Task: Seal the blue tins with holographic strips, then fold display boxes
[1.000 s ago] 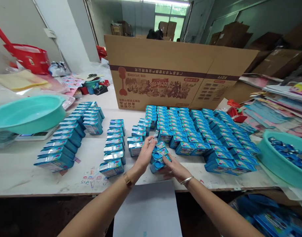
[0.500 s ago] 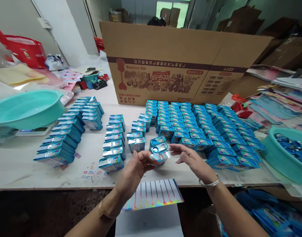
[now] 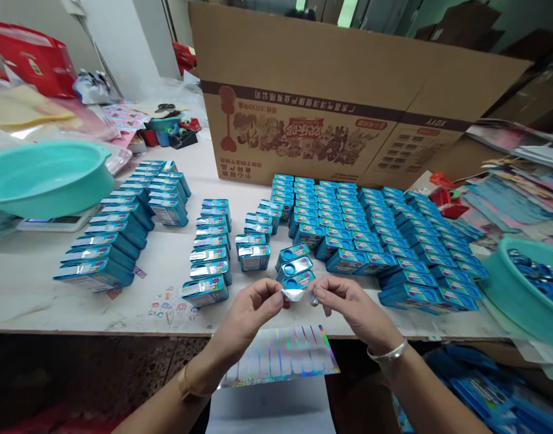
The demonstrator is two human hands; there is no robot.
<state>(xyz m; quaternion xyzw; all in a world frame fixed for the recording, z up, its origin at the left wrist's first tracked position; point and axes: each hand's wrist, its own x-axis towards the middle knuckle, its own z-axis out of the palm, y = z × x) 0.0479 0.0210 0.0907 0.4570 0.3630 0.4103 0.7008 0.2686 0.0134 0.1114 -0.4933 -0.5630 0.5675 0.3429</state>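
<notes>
A small shiny silver sticker strip [image 3: 293,295] is stretched between my two hands, just in front of a blue box [image 3: 300,280] with a round recess in its top. My left hand [image 3: 251,310] pinches the strip's left end between thumb and fingertips. At the other end, the thumb and index finger of my right hand [image 3: 348,306] are closed on the strip. Two similar boxes [image 3: 296,264] stand behind the nearest one. Below the table edge lies a holographic sticker sheet [image 3: 283,355] with narrow strips, over white paper.
Rows of blue boxes [image 3: 348,223] fill the right; shorter rows [image 3: 208,256] stand left. A large carton [image 3: 303,120] rises behind. Turquoise basins flank the table, the left basin [image 3: 50,187] above a scale [image 3: 59,220], the right basin [image 3: 520,289] holding blue pieces.
My right hand has come in from the right and closed on the strip's right end. My left hand still holds the other end. The view has tilted slightly down.
</notes>
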